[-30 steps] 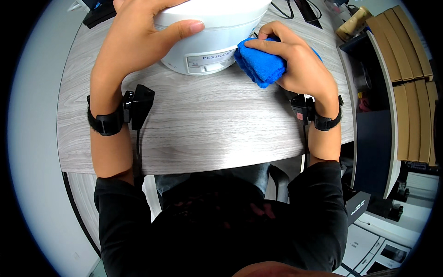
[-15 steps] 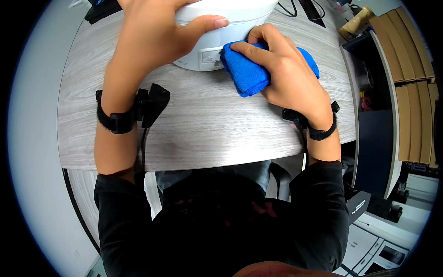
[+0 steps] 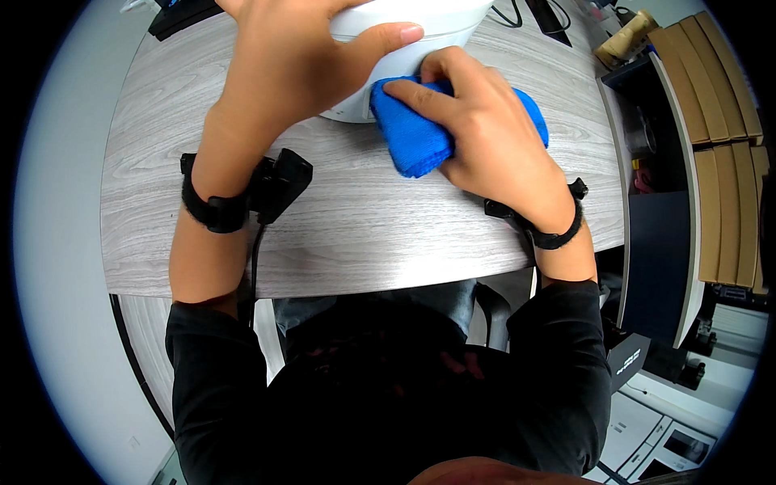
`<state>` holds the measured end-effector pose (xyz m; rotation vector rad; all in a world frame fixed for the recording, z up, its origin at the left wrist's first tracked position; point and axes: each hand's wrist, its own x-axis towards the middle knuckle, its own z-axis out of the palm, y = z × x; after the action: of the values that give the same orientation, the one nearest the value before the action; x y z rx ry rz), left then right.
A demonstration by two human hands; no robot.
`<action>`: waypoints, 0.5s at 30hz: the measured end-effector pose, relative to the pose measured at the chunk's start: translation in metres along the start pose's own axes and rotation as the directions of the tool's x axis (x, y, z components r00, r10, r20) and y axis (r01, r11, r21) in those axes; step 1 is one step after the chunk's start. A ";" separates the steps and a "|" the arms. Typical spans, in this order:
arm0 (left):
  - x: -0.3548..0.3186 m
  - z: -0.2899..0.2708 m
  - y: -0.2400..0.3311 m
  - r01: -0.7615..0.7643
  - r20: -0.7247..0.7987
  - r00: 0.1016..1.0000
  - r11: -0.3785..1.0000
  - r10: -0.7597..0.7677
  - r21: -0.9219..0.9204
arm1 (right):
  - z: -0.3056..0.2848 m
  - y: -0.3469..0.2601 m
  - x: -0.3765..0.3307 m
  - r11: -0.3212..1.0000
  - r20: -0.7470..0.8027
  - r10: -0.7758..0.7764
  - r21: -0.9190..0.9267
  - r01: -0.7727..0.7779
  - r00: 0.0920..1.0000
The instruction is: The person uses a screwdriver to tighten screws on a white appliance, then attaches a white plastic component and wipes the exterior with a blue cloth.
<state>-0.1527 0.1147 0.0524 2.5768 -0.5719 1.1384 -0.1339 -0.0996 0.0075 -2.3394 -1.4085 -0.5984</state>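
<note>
A white rounded appliance (image 3: 440,50), shaped like a small rice cooker, stands at the far side of the desk, its top cut off by the picture's edge. My left hand (image 3: 303,61) grips its left side, thumb stretched along the wall and the other fingers partly out of view. A folded blue cloth (image 3: 416,133) is bunched in my right hand (image 3: 489,121), whose fingers close over it. The cloth presses against the lower front of the appliance and covers most of a small panel there.
The grey wood-grain desk (image 3: 388,230) curves along its front edge. Black cables (image 3: 509,14) and a dark device (image 3: 178,18) lie at the far side. To the right stands a dark shelf (image 3: 663,242) beside stacked brown cardboard boxes (image 3: 687,89). Wired black bands circle both my wrists.
My left hand has shifted right, and the appliance's visible base edge has moved slightly right. My right hand and the cloth have slid left, over the front panel.
</note>
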 end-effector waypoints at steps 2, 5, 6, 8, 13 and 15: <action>0.001 -0.002 -0.006 0.014 0.036 0.999 0.999 -0.012 -0.040 | -0.006 0.007 -0.002 1.000 -0.015 0.010 -0.003 -0.010 1.000; 0.002 0.000 -0.028 0.005 0.062 0.998 0.998 -0.001 -0.063 | -0.013 0.018 -0.002 1.000 -0.010 0.025 -0.014 -0.025 1.000; 0.003 -0.001 -0.027 -0.005 0.051 0.999 0.996 0.010 -0.084 | -0.015 0.024 -0.003 0.999 0.000 0.028 -0.019 -0.028 1.000; 0.004 -0.001 -0.031 -0.028 0.049 0.998 0.993 0.034 -0.116 | -0.021 0.029 -0.003 0.998 0.029 0.062 -0.019 -0.061 0.998; 0.005 -0.001 -0.048 -0.057 0.075 0.995 0.986 0.069 -0.156 | -0.021 0.050 -0.007 0.996 0.047 0.087 0.002 -0.087 0.995; 0.005 0.000 -0.050 -0.063 0.068 0.995 0.985 0.075 -0.160 | -0.018 0.054 -0.010 0.993 0.080 0.118 0.006 -0.119 0.990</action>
<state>-0.1273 0.1580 0.0521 2.4890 -0.7423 0.9794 -0.0931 -0.1401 0.0139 -2.4425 -1.2906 -0.4671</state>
